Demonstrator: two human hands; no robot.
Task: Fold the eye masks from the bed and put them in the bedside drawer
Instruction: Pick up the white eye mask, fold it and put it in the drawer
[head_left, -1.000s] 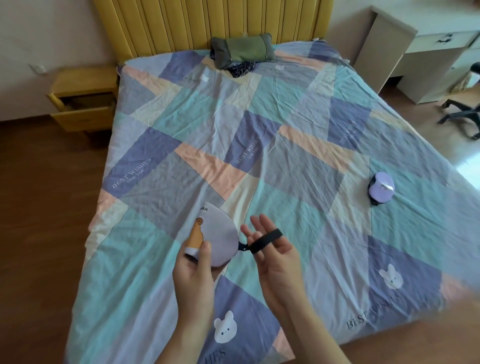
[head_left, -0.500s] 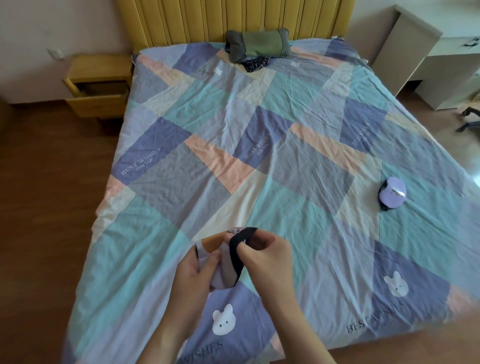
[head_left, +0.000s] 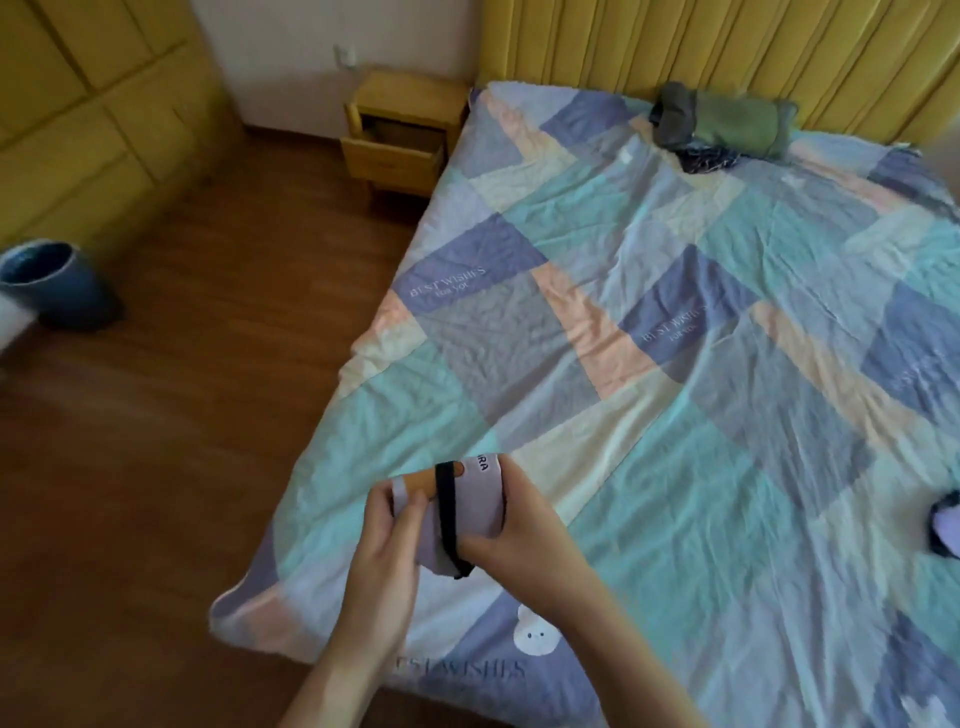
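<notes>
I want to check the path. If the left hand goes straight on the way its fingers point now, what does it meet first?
The left hand already grips the folded eye mask, so it meets that first. Beyond lies the quilt, though depth is unclear.

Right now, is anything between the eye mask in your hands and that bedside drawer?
Nothing visible. Both hands, left and right, hold the folded eye mask; the drawer is pulled open, with only bare floor beside the bed leading there.
</notes>
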